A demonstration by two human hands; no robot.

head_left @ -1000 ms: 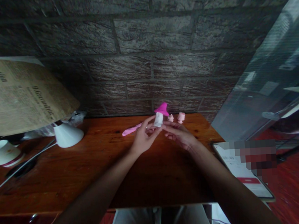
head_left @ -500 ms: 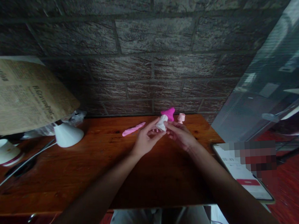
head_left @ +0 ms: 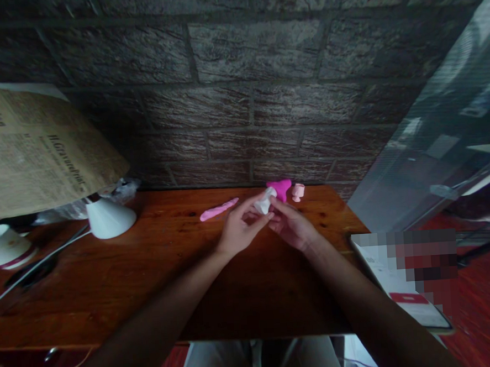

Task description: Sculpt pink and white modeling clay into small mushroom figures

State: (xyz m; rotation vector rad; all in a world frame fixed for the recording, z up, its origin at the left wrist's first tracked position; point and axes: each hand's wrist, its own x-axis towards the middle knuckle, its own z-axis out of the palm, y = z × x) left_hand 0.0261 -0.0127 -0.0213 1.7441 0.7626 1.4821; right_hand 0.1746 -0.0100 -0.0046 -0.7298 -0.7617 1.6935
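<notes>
Between my hands is a soft-looking clay figure with a white body (head_left: 263, 202) and a flared magenta piece (head_left: 281, 189) at its far end, tilted toward the right. My left hand (head_left: 240, 226) grips the white part from the left, thumb and fingers around it. My right hand (head_left: 292, 225) pinches the same part from the right, its fingertips near the magenta piece. A pink clay strip (head_left: 219, 209) lies on the table left of the figure. Just beyond the magenta piece stands a small pale pink cup-shaped piece (head_left: 298, 192).
The wooden table (head_left: 151, 278) meets a dark brick wall (head_left: 224, 107). At left are a lamp with a newsprint shade (head_left: 47, 151) and white base (head_left: 111, 218), a paper cup (head_left: 3, 246) and a cable. A phone or tablet (head_left: 400, 284) lies at the right edge.
The figure has tipped over to the right, its magenta end swinging from upright down toward the cup-shaped piece. Both hands keep hold of it, and my right fingers have moved up its white part.
</notes>
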